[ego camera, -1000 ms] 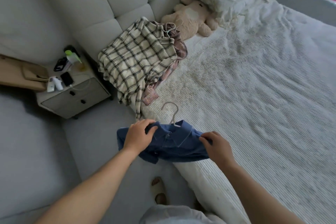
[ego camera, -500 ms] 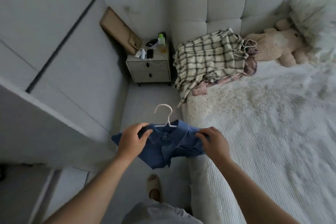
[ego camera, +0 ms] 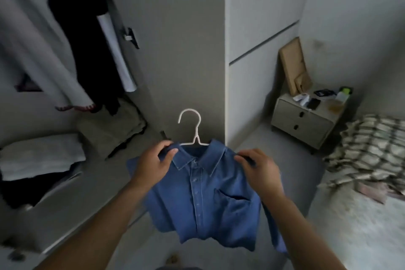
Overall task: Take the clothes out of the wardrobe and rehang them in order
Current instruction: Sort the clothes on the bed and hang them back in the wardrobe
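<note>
The left hand (ego camera: 153,163) gripped the left shoulder of a blue shirt (ego camera: 203,199), fingers curled over the cloth beside the collar. The right hand (ego camera: 259,165) pinched the other shoulder in the same way. Between them the shirt was held up in the air, front facing the camera, buttoned, with a chest pocket on the side of the right hand. It sat on a white hanger (ego camera: 191,126), whose hook stood upright above the collar, clear of both hands.

Beyond the shirt stood the wardrobe (ego camera: 175,50), its left part open. Inside it hung a pale garment (ego camera: 43,50) and dark clothes (ego camera: 83,28) beside it, somewhat blurred. Below them lay folded clothes (ego camera: 41,155), light ones over dark ones, and further back an olive pile (ego camera: 111,129). The shirt was in front of the wardrobe's grey panel, well below the hanging clothes and not touching them.

To the right, in the corner, stood a nightstand (ego camera: 304,123) with two drawers. On top of it lay a phone (ego camera: 313,103) and several small items too small to tell apart, among them a bottle (ego camera: 343,94) with a green cap. A brown bag (ego camera: 293,68) leaned against the wall behind it. At the right edge was the bed (ego camera: 361,226), and on its corner lay a plaid shirt (ego camera: 372,144) with a pinkish cloth (ego camera: 372,190) showing just under it.
</note>
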